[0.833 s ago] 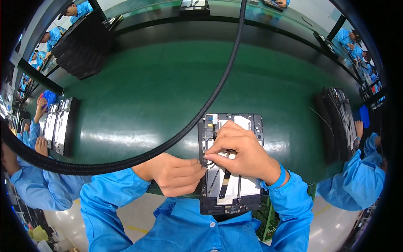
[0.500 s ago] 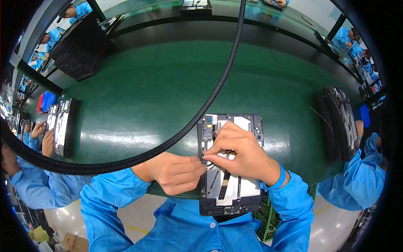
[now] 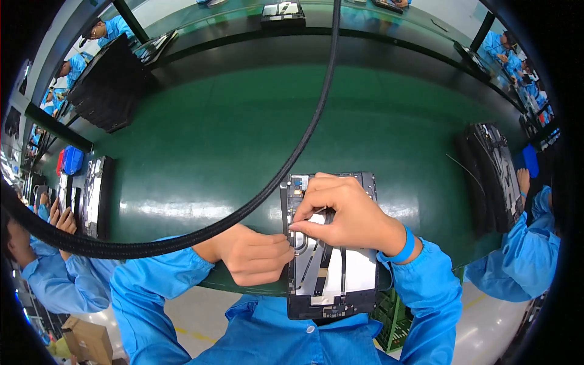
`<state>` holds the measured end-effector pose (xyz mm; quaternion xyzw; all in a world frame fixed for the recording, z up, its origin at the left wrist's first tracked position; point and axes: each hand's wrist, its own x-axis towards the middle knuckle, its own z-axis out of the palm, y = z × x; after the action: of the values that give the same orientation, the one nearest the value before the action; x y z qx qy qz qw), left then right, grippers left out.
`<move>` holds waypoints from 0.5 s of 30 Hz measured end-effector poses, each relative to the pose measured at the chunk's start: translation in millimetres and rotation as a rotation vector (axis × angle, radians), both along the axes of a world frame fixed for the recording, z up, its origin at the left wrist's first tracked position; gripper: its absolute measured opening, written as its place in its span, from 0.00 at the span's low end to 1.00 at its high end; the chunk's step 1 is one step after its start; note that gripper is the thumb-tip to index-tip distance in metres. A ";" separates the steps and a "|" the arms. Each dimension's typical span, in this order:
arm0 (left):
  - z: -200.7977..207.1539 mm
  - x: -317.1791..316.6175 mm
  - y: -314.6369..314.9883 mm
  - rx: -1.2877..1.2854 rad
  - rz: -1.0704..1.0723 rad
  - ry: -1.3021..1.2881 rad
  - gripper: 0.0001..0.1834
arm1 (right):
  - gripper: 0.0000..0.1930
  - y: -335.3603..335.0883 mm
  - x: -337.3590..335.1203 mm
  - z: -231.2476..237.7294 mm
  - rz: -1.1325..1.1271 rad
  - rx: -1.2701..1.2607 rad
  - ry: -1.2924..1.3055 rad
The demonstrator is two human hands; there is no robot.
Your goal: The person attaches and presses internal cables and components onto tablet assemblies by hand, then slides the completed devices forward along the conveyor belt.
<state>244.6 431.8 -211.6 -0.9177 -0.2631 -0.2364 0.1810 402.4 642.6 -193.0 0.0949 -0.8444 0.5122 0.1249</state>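
An opened tablet (image 3: 359, 277) with a black frame and a white-silver inside lies at the near edge of the green table, below the middle of the view. Thin black strips and a curved black cable (image 3: 302, 244) run inside it. My right hand (image 3: 350, 213) reaches over its upper half, thumb and forefinger pinched at the left rim. Coming from the left, my left hand (image 3: 258, 254) is closed, its fingertips at that same rim beside the right thumb. Whatever is between the fingertips of either hand is too small or hidden to tell.
A thick black braided cable (image 3: 267, 198) arcs across the view above my left forearm. Stacked tablets stand at the right (image 3: 490, 176) and the left (image 3: 96, 198); a black stack (image 3: 112, 85) is at far left. Co-workers sit on both sides. A raised shelf (image 3: 231, 45) spans the back.
The view has shifted slightly, so my tablet appears a little lower and further left. My hands keep their pinch at its left rim. The left co-worker's hands have drawn one tablet away from another.
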 end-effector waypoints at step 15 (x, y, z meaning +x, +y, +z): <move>3.4 4.5 -0.5 0.018 0.107 -0.049 0.05 | 0.06 -2.3 -1.0 -6.0 -0.025 -0.063 0.009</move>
<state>249.1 431.3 -208.2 -0.8946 -0.3138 -0.2513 0.1953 401.4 640.3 -199.0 0.0826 -0.8283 0.5367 0.1383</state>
